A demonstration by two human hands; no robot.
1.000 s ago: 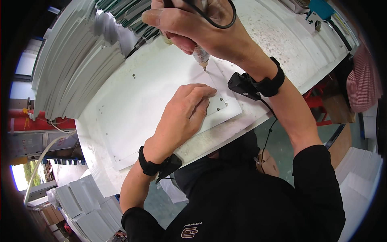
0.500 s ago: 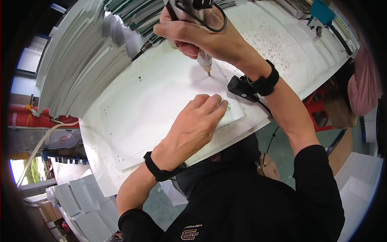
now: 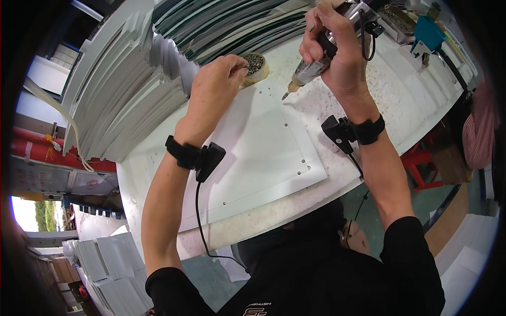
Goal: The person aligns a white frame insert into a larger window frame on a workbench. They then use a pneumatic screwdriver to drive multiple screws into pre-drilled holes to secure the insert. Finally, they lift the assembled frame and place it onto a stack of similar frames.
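My right hand (image 3: 340, 52) grips a powered screwdriver (image 3: 311, 71), its bit pointing down and left, close to the right edge of a flat white panel (image 3: 253, 142). Small dark fasteners dot that panel's right and near edges. At the panel's far side, my left hand (image 3: 217, 81) has its fingertips pinched together against a small round tub of screws (image 3: 255, 66). Whatever lies between those fingertips is too small to make out. Both wrists wear black straps with small black devices; a cable runs down from the left one.
Stacked white panels (image 3: 113, 79) stand at the left of the white worktable (image 3: 390, 105). More grey and dark-green edged sheets (image 3: 226, 26) lie at the back. A teal tool (image 3: 426, 32) and a metal tray of small parts (image 3: 395, 23) sit far right. A red stool (image 3: 419, 171) stands beside the table.
My left hand has left the panel's near right corner and reached the tub of screws. My right hand has moved right with the screwdriver, whose bit has swung to point leftward.
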